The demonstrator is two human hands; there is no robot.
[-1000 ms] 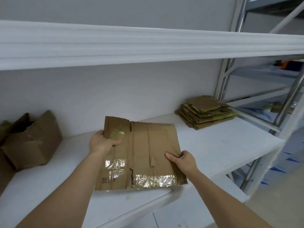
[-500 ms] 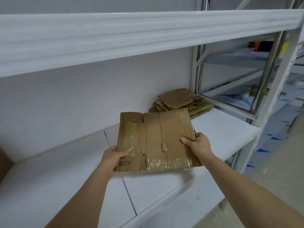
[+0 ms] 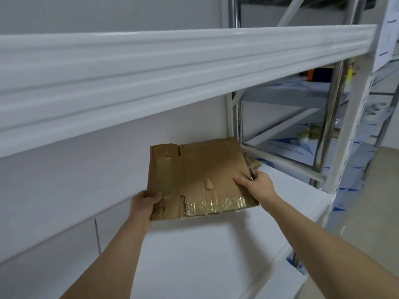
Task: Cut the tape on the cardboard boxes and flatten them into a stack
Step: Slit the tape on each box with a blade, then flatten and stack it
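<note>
A flattened brown cardboard box [image 3: 200, 175] with shiny clear tape along its near edge is held flat above the white shelf [image 3: 205, 255]. My left hand [image 3: 145, 202] grips its near left corner. My right hand [image 3: 255, 185] grips its right edge, thumb on top. The box covers almost all of the stack of flattened boxes [image 3: 253, 164] at the right end of the shelf; only a sliver of the stack shows past the box's right edge. I cannot tell whether the box touches the stack.
A white shelf beam [image 3: 151, 83] runs across just above the hands. The white back wall [image 3: 75, 190] is close behind. At the right stand grey metal rack uprights [image 3: 330, 117] and further shelves with small items. The shelf's right end drops to the floor [image 3: 384, 212].
Both hands have carried the flattened box rightward and away from me, from beside the stack to over it. The view has turned right; the unflattened boxes at the left are out of sight.
</note>
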